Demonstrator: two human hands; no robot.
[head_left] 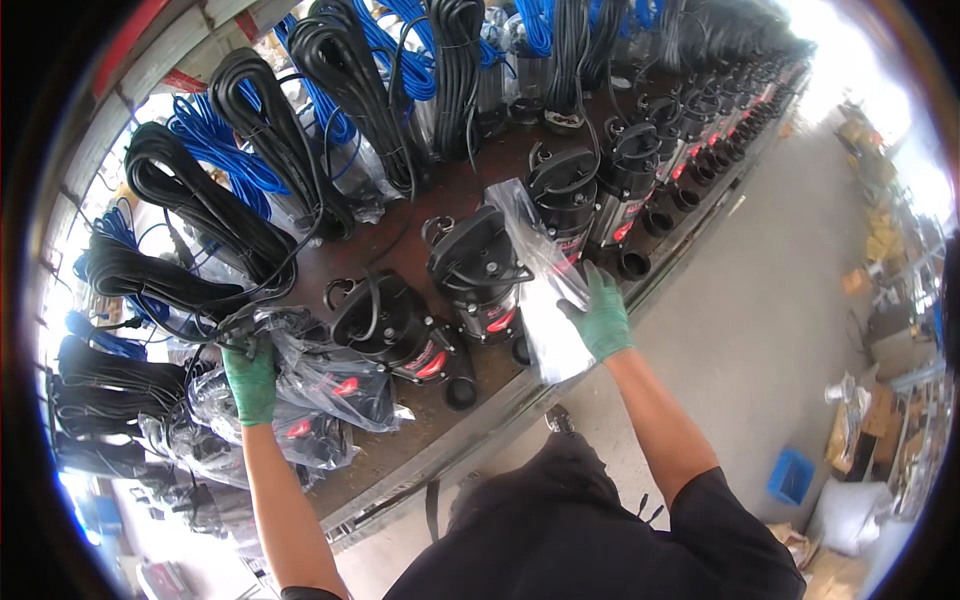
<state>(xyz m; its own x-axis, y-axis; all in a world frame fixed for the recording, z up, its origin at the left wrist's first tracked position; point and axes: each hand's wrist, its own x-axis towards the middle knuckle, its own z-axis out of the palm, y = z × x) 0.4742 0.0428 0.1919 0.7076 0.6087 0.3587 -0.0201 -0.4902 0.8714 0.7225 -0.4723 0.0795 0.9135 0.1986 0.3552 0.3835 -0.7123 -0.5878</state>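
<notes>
My left hand (pixel 250 385), in a green glove, is closed at the bunched top of a clear plastic bag (pixel 345 400) drawn over a black pump. A black cable runs beside its fingers, which are partly hidden. In my gloved right hand (pixel 604 318) is a long, flat clear plastic sleeve (pixel 548 305), pinched along its right edge and hanging over the bench edge. Between my hands stand two uncovered pumps, a nearer one (pixel 388 325) tilted in view and another (pixel 480 270) beside the sleeve. Both have black tops, red labels and dark outlet elbows.
More pumps (pixel 625 180) line the bench (pixel 430 420) toward the far right. Coiled black cables (pixel 205 205) and blue cords (pixel 215 150) stand along its back. Bagged pumps lie at the left. On the floor at right are a blue bin (pixel 791 476) and cardboard pieces.
</notes>
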